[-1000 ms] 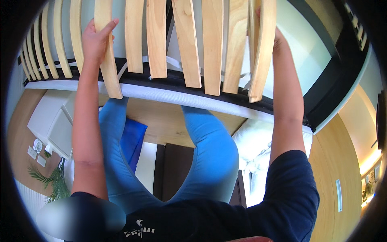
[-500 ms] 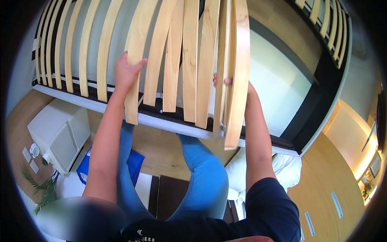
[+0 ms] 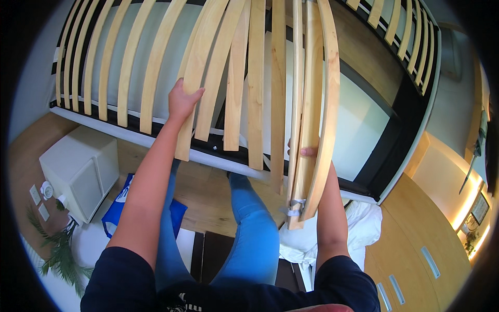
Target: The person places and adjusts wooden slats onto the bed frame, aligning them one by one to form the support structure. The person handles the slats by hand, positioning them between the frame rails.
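My left hand (image 3: 184, 101) is closed around the edge of a pale, curved wooden bed slat (image 3: 194, 83), thumb on top. My right hand (image 3: 309, 151) grips a bundle of wooden slats (image 3: 312, 99) near its close end. A band of clear wrapping or tape (image 3: 296, 207) circles the end of that bundle, which juts over the frame's near rail. Between my hands, several loose slats (image 3: 255, 104) lie at uneven angles across the bed frame (image 3: 202, 151), their near ends not lined up. The fingers of my right hand are partly hidden behind the slats.
Evenly spaced slats (image 3: 127, 73) span the frame's left part. A white cabinet (image 3: 83, 177), a blue bag (image 3: 176, 214) and a plant (image 3: 65, 255) stand at lower left. White bedding (image 3: 358, 223) lies below the right corner, beside wooden drawers (image 3: 416, 249).
My right hand and the slat bundle have come nearer to me, and its outer slat has spread from the others. My left hand remains on a slat. The view has shifted slightly.
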`<state>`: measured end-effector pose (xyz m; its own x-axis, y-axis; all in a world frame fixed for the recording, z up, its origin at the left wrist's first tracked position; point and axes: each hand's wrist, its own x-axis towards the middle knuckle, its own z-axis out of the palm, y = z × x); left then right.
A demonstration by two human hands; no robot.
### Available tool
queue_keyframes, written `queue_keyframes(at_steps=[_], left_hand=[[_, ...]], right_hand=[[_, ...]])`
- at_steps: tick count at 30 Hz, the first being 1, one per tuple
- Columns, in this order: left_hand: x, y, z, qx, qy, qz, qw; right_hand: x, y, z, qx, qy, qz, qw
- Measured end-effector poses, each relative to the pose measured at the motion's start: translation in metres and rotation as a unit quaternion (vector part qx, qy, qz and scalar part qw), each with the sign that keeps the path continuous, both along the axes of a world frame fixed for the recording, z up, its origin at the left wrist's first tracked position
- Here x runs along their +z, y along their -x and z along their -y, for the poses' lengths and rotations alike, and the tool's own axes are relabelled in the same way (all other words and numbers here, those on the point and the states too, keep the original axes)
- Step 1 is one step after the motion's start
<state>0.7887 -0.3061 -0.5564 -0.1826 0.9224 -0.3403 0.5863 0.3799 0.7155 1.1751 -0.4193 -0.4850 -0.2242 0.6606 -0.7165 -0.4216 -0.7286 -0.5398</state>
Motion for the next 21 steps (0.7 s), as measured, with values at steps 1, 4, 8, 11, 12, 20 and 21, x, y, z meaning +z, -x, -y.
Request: queue_keyframes(at_steps=[1,4,8,11,12,20,21], left_hand=[[-0.001,-0.001,0.001,0.008,0.009,0.002,1.000],[0.002,-0.005,-0.001,0.011,0.021,-0.015,1.000],[0.006,-0.007,-0.002,0.004,0.004,-0.026,1.000],[0.008,-0.011,-0.004,0.004,0.029,-0.043,0.999],[0.008,-0.008,-0.004,0.006,0.023,-0.038,0.999],[-0.002,-0.006,-0.003,0.015,0.000,-0.025,1.000],[-0.001,-0.006,-0.002,0.021,0.008,-0.028,0.999]], right_hand=[[0.009,0.002,0.001,-0.003,-0.006,0.000,1.000],[0.039,0.010,0.001,-0.006,-0.026,0.003,1.000],[0.080,0.013,-0.002,0.001,-0.056,-0.029,0.998],[0.121,0.013,0.000,-0.024,-0.056,-0.029,0.998],[0.132,0.013,-0.001,0.002,-0.042,-0.024,0.999],[0.162,0.042,-0.011,-0.042,-0.055,-0.039,0.997],[0.171,0.053,-0.018,-0.042,-0.058,-0.006,0.997]])
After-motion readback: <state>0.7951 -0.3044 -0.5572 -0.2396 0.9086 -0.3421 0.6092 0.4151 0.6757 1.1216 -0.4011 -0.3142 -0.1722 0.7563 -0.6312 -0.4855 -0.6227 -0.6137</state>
